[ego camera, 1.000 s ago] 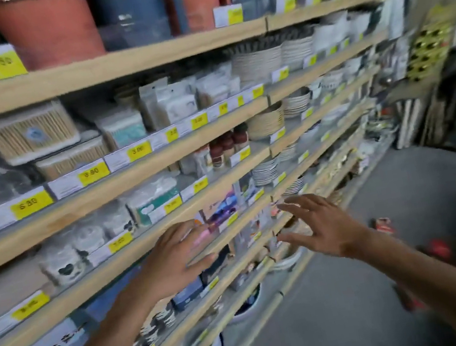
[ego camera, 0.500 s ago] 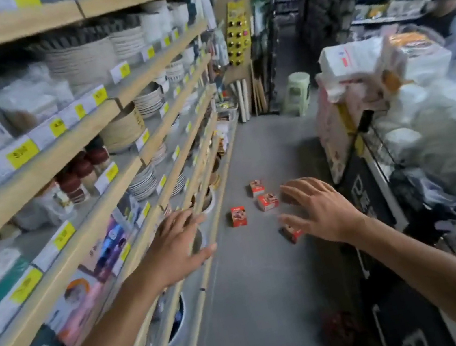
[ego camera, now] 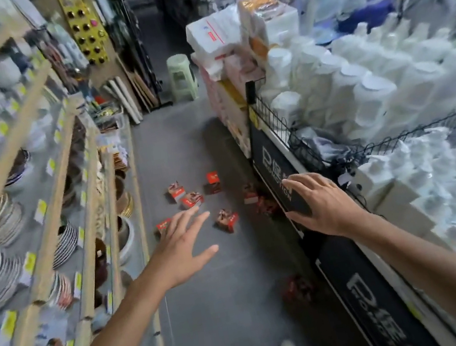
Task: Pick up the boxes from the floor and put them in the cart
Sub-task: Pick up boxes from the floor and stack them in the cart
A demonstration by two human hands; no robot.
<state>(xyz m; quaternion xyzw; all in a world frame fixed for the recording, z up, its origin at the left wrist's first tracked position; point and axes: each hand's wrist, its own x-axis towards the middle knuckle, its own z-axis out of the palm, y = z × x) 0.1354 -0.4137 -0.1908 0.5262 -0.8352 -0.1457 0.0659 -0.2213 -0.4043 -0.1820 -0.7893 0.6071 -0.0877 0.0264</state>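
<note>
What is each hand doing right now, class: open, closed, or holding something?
Left hand: open, fingers spread, holding nothing.
Right hand: open, fingers spread, holding nothing.

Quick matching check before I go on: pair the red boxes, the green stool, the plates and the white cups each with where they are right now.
Things:
1. red boxes
2. green stool
3. plates
4. white cups

Places:
A. on the wooden shelves at left
B. piled behind the wire rail at right
C. scattered on the grey floor ahead of the hands
D. standing at the far end of the aisle

Pairs: 1-C, 2-D, 3-A, 4-B
</note>
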